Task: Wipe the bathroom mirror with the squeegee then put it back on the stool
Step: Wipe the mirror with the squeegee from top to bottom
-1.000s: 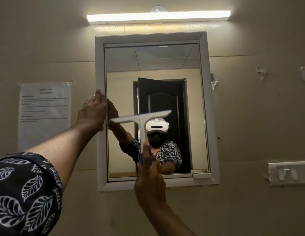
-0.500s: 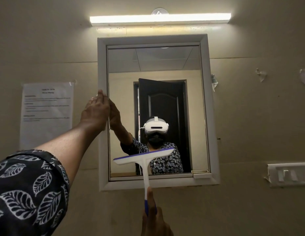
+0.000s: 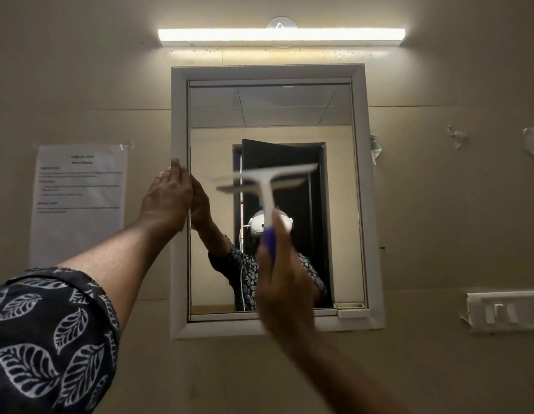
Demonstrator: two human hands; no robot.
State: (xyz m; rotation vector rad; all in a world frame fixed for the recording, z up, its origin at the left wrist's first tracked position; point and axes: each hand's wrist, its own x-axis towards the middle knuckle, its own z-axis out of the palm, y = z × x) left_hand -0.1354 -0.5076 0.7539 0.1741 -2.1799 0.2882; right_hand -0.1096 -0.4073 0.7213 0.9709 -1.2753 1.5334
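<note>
Nearest to me, below the mirror [image 3: 268, 109], my right hand [image 3: 285, 282] is wrapped tight round the squeegee [image 3: 267, 186] at its blue grip. I see a white T-shaped tool, smeared by motion, its blade tilted across the middle of the glass; whether it touches I cannot tell. At the mirror's left frame my left hand [image 3: 167, 198] rests flat, fingers [image 3: 177, 171] stretched and close together, gripping nothing.
</note>
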